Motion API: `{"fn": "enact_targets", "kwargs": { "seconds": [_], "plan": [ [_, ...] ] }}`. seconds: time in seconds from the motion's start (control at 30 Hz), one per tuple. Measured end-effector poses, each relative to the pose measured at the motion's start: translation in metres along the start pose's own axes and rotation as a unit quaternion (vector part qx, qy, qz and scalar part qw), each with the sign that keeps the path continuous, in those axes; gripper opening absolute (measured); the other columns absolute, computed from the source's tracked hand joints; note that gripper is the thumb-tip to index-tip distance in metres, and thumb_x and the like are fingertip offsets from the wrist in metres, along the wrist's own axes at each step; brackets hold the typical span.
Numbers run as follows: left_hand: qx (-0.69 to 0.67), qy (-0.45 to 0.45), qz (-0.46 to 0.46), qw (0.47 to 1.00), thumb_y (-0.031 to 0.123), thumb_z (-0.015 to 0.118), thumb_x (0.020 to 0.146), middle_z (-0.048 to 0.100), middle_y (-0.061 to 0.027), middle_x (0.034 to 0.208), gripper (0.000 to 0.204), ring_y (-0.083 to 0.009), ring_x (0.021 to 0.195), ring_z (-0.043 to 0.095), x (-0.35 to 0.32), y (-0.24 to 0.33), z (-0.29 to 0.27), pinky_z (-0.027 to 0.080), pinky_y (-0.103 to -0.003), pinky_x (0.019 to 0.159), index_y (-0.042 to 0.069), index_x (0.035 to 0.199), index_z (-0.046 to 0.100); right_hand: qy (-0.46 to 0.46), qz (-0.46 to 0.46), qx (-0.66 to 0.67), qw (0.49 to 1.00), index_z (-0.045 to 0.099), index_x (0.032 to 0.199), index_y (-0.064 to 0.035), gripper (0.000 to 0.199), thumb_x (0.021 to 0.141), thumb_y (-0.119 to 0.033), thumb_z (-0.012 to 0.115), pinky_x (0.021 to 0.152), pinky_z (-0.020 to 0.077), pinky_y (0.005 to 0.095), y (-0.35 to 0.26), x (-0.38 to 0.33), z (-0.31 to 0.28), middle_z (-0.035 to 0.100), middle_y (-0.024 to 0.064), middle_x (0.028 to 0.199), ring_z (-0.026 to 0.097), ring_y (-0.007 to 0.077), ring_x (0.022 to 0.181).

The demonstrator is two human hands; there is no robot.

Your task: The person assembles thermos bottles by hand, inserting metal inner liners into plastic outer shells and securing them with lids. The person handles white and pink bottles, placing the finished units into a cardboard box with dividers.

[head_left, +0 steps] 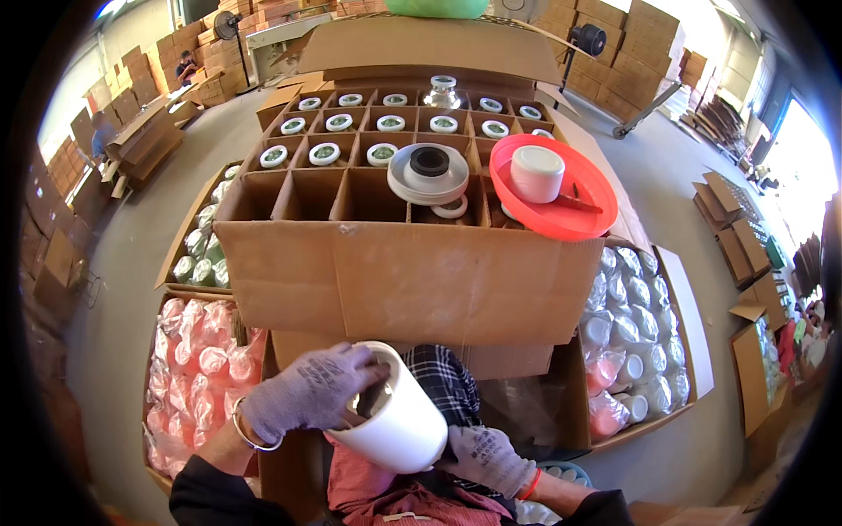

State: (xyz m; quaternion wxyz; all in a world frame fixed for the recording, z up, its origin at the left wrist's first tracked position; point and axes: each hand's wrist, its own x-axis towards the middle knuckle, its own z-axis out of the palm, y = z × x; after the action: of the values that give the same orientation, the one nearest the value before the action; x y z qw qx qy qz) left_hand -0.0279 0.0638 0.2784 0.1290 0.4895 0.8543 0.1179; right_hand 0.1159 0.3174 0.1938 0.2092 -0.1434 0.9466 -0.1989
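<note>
Above our lap point(445, 377), we hold a white cylinder point(402, 430) tilted, mouth toward the upper left.
Our left hand point(311, 392) has fingers inside the mouth, whether closed we cannot tell; our right hand point(489, 460) grips the base, near the divided carton point(399, 280) of jars point(325, 154).

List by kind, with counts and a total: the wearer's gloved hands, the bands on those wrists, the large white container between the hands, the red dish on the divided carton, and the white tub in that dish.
Gloved hands (left hand, right hand): 2
Wristbands (white band, red band): 2
White container: 1
Red dish: 1
White tub: 1
Total: 7
</note>
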Motion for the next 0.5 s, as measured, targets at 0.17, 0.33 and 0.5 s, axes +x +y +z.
{"fn": "enact_targets", "kwargs": {
  "seconds": [0.17, 0.33, 0.5],
  "plan": [
    [-0.041, -0.179, 0.011, 0.983, 0.052, 0.068, 0.084, 0.065, -0.0187, 0.117, 0.061, -0.0344, 0.109, 0.065, 0.038, 0.018, 0.072, 0.055, -0.044, 0.088, 0.001, 0.116, 0.065, -0.069, -0.094, -0.082, 0.990, 0.066, 0.092, -0.0094, 0.038, 0.088, -0.047, 0.063, 0.069, 0.0545, 0.0447, 0.031, 0.035, -0.048, 0.068, 0.0122, 0.081, 0.068, 0.0340, 0.077],
    [-0.118, -0.222, -0.029, 0.967, 0.049, 0.065, 0.085, 0.069, -0.0183, 0.094, 0.049, -0.0351, 0.091, 0.070, 0.046, 0.011, 0.096, 0.056, -0.045, 0.078, 0.002, 0.097, 0.071, 0.381, -0.149, -0.072, 0.910, 0.064, 0.106, -0.0056, 0.027, 0.084, -0.021, 0.070, 0.077, 0.0524, 0.0457, 0.014, 0.096, -0.193, 0.062, 0.0167, 0.095, 0.063, 0.0361, 0.088],
    [-0.117, -0.197, 0.004, 0.973, 0.053, 0.062, 0.087, 0.068, -0.0204, 0.108, 0.058, -0.0359, 0.099, 0.068, 0.050, 0.006, 0.104, 0.056, -0.046, 0.081, 0.000, 0.108, 0.069, 0.421, -0.156, -0.117, 0.886, 0.054, 0.139, -0.0163, 0.063, 0.079, -0.025, 0.073, 0.099, 0.0496, 0.0475, 0.038, 0.232, -0.264, 0.051, 0.0233, 0.133, 0.057, 0.0426, 0.116]
  ]
}}
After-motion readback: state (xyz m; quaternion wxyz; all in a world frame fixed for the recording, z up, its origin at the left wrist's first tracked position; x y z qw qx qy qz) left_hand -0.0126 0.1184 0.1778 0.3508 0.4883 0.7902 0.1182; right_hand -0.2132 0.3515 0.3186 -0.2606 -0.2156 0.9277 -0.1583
